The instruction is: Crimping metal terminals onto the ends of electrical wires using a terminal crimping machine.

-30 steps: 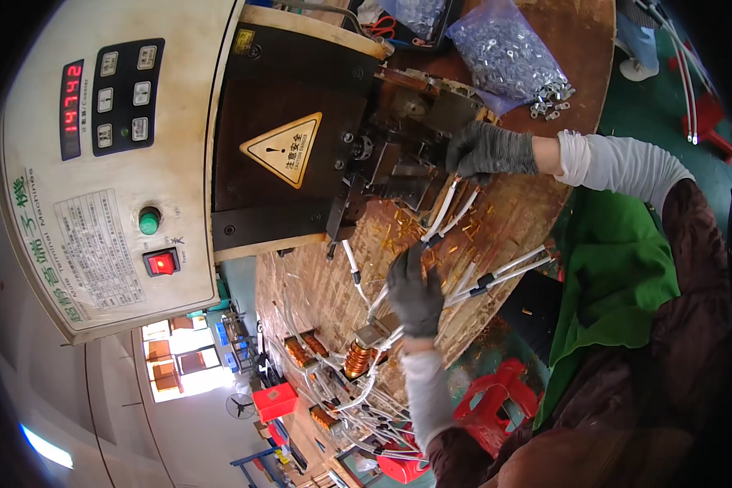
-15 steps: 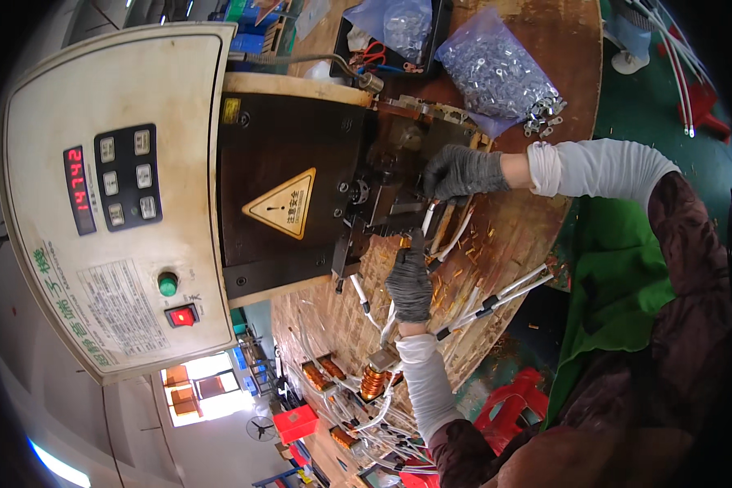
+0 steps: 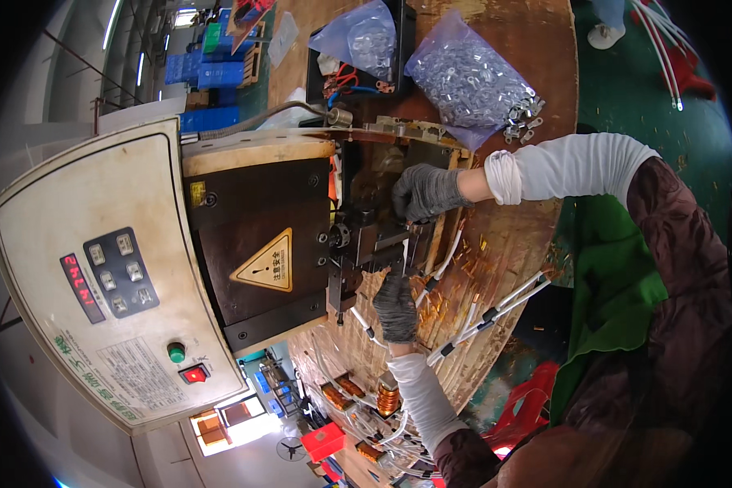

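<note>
Both hands wear grey knit gloves with white sleeves. My right hand (image 3: 425, 192) is curled against the black tooling block (image 3: 374, 236) of a bench press machine (image 3: 256, 236), and a white sleeved wire (image 3: 445, 259) hangs from it. My left hand (image 3: 396, 305) comes up from below with its fingers pinched on the wire's end, right under the tooling block. Whether the wire tip sits inside the tool is hidden by the fingers.
The machine's cream control panel (image 3: 106, 285) has a red display, a green button and a red switch. Two clear bags of small metal terminals (image 3: 468, 81) lie on the round wooden table (image 3: 504, 244). More white wires (image 3: 496, 309) and copper coils (image 3: 389, 398) lie nearby.
My left hand has moved up from the table to the underside of the tooling block. My right hand has come in closer to the block with the wire. The view has shifted.
</note>
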{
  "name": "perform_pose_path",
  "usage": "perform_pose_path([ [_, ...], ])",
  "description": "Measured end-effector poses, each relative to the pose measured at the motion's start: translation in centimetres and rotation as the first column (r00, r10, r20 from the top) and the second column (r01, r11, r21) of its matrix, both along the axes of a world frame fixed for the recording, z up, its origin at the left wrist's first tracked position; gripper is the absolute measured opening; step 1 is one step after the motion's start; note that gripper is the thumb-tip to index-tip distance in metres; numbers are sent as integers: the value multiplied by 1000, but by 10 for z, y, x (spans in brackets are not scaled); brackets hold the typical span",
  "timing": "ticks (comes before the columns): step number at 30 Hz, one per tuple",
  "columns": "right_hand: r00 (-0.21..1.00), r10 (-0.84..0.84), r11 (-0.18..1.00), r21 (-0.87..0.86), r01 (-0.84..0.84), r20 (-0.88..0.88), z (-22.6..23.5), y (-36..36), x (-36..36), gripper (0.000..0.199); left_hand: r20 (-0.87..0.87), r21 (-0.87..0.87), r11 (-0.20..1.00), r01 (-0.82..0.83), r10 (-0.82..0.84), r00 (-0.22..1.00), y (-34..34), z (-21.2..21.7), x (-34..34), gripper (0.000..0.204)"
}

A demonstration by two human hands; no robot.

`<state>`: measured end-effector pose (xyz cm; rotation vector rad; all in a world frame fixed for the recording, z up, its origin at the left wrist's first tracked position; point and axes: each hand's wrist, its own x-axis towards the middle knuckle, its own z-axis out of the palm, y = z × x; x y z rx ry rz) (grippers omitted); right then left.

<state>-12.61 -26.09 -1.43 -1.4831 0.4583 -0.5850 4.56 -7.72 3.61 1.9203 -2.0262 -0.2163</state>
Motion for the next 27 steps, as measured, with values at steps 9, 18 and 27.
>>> perform_pose_path([
  [9,979,-82,961,-275,29,-185,-6,-5,16,15,-26,116,989,-91,95,995,-1,9,8,28],
  [18,953,-78,906,-420,-56,-294,-14,-11,30,16,7,196,975,-103,103,995,0,13,6,37],
  [27,919,108,944,-250,-214,-380,10,-18,20,17,-8,190,980,-50,53,999,-2,17,9,37],
])
